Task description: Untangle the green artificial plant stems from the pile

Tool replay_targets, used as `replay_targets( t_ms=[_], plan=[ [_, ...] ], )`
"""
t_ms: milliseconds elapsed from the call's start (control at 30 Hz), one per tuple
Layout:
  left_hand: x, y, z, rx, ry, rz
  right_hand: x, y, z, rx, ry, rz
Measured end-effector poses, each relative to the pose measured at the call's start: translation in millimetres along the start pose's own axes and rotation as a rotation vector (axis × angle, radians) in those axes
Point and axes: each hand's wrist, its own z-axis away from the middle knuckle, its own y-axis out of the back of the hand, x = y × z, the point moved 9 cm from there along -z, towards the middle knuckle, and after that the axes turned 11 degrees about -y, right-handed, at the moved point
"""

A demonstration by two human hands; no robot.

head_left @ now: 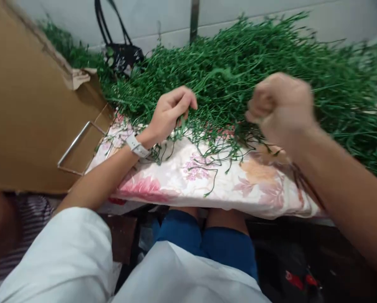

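A large heap of thin green artificial-looking stems (226, 63) spreads across the back of a floral cloth-covered table (172, 164). My left hand (174, 109), with a white band (137, 146) on its wrist, is at the front edge of the heap. Its fingers are curled and pinched together; green strands show just below them, but what lies in the pinch is unclear. Raised in front of the heap on the right, my right hand (281, 103) is closed in a fist and blurred. Whatever it may hold is hidden by the fingers.
A tall cardboard sheet or box (33, 105) stands at the left, with a thin metal frame (74, 145) against it. Behind sits a dark patterned bag (123, 57) by the pale wall. Part of another person in striped clothing (33, 223) appears at lower left.
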Motion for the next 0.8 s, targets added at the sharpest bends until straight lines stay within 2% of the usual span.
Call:
replay_targets(
  t_ms=[33, 100, 200, 300, 367, 500, 633, 700, 800],
  plan=[
    [-3.6, -0.1, 4.5, 0.029, 0.045, -0.02, 0.9, -0.4, -3.9, 0.083, 0.09, 0.091],
    [-13.1, 7.4, 11.6, 0.143, 0.139, -0.021, -0.5, -15.6, -6.4, 0.062, 0.255, 0.287],
    [-29.3, 10.3, 19.9, 0.252, 0.297, 0.062, -4.4, -17.0, -1.3, 0.099, 0.367, 0.434],
    [-42.5, -4.1, 28.9, 0.251, 0.442, 0.205, 0.3, -5.5, -2.1, 0.126, 0.312, 0.345],
    [-47.8, -15.0, 34.3, 0.234, 0.494, 0.276, 4.1, -5.7, -1.8, 0.122, 0.323, 0.292],
    [-47.7, -26.3, 37.8, 0.195, 0.462, 0.309, 6.5, -31.7, 12.6, 0.057, 0.451, 0.385],
    [-50.9, -33.8, 40.3, 0.176, 0.503, 0.412, 26.8, -66.2, 20.4, -0.116, 0.342, 0.643],
    [-55.4, -39.9, 39.3, 0.163, 0.536, 0.499, 37.2, -73.9, 19.4, -0.188, 0.277, 0.648],
    [-65.0, -47.6, 32.2, 0.135, 0.556, 0.542, 46.7, -72.7, 10.5, -0.211, 0.214, 0.546]
  ],
)
